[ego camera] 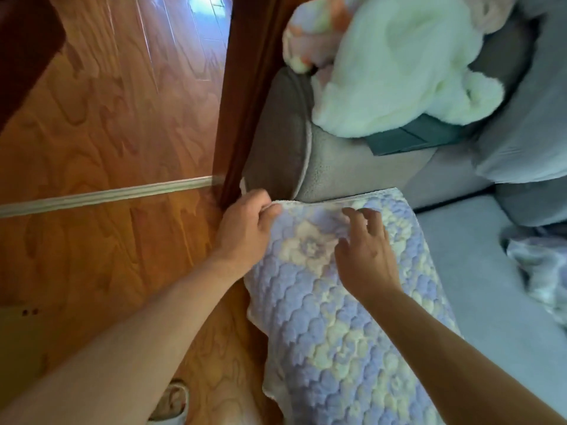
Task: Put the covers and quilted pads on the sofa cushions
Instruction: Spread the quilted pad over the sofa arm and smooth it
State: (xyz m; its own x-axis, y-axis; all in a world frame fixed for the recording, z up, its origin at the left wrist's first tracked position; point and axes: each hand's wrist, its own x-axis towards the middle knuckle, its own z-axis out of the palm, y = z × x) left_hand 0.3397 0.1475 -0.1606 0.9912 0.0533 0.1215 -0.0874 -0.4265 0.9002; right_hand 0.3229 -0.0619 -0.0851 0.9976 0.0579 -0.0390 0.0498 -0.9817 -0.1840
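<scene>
At the sofa's front edge beside the armrest [322,167], the quilted pad [352,317] lies draped over the seat cushion [491,271], its edge hanging toward the floor [107,133]. Left hand [245,228] pinches the far corner; right hand [365,250] rests on top, fingers spread. Pad appears soft, limp and light; corners and hem look like the best holds.

Counted on and beside the sofa

Two hands, left hand [245,228] and right hand [365,256]; one lilac quilted pad [352,332]; one white fleece blanket [399,65]; one dark green folded cloth [411,138]; one slipper [171,403]; one crumpled patterned cloth [540,265] at the right edge.
</scene>
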